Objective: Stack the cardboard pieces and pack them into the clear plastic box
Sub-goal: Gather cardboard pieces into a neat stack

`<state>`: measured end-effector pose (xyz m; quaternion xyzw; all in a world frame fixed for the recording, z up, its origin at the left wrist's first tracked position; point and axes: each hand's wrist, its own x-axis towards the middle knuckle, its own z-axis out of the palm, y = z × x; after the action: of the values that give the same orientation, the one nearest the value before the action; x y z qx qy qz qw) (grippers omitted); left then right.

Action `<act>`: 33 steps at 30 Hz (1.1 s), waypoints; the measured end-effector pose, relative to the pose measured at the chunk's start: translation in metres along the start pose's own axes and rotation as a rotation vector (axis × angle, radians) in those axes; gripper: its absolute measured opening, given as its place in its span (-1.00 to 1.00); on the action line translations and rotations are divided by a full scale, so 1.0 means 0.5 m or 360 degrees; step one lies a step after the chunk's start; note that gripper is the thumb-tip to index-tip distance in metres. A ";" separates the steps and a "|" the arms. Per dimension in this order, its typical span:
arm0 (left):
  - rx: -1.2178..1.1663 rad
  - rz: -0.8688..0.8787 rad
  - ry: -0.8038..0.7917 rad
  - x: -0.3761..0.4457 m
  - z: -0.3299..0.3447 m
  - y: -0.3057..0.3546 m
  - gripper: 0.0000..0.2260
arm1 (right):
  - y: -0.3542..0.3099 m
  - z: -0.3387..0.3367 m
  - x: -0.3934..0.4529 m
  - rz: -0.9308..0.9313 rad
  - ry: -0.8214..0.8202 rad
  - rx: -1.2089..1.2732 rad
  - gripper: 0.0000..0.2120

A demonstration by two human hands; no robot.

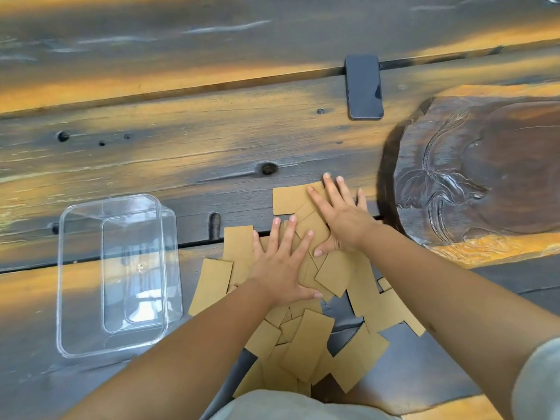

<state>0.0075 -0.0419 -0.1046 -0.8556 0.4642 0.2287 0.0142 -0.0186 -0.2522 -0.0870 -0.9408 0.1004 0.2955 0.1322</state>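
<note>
Several brown cardboard pieces (306, 341) lie scattered and overlapping on the dark wooden table, from the middle down to the front edge. My left hand (280, 266) rests flat on the pile with its fingers spread, holding nothing. My right hand (339, 215) lies flat, fingers apart, on the far pieces of the pile, just right of the left hand. The clear plastic box (65, 283) stands to the left of the pile, with no cardboard in it. My forearms hide part of the pile.
A dark phone (363, 86) lies face up farther back on the table. A carved round wooden tray (485, 171) sits to the right of the pile. Gaps between planks run across the table (181, 140).
</note>
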 end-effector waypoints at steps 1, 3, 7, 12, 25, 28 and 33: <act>0.0004 0.0001 0.0016 0.003 0.002 -0.002 0.10 | -0.004 -0.002 0.008 -0.0023 0.0004 -0.0007 0.32; 0.0011 0.0011 0.0042 0.011 0.001 -0.008 0.11 | -0.007 -0.008 0.020 -0.0048 0.0058 -0.0040 0.31; 0.0008 0.0016 0.0098 0.033 -0.007 -0.027 0.12 | -0.001 -0.010 0.028 -0.0009 0.0240 0.0041 0.30; 0.0012 0.0031 0.0115 0.045 -0.010 -0.033 0.11 | -0.011 0.012 0.013 0.0114 0.0305 0.0347 0.00; -0.0015 0.0071 0.0193 0.038 -0.008 -0.039 0.04 | 0.019 -0.048 -0.026 -0.0036 -0.0214 0.0501 0.00; -0.0054 0.0053 0.0181 0.034 -0.006 -0.036 0.04 | 0.034 -0.040 -0.021 0.0198 -0.0208 0.1056 -0.15; -0.0144 -0.0011 0.0169 0.012 0.006 -0.031 0.09 | 0.021 0.006 -0.049 0.0482 0.0042 0.2098 -0.46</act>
<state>0.0214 -0.0372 -0.1127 -0.8679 0.4505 0.2036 -0.0482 -0.0427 -0.2586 -0.0773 -0.6427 0.3919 0.1762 0.6343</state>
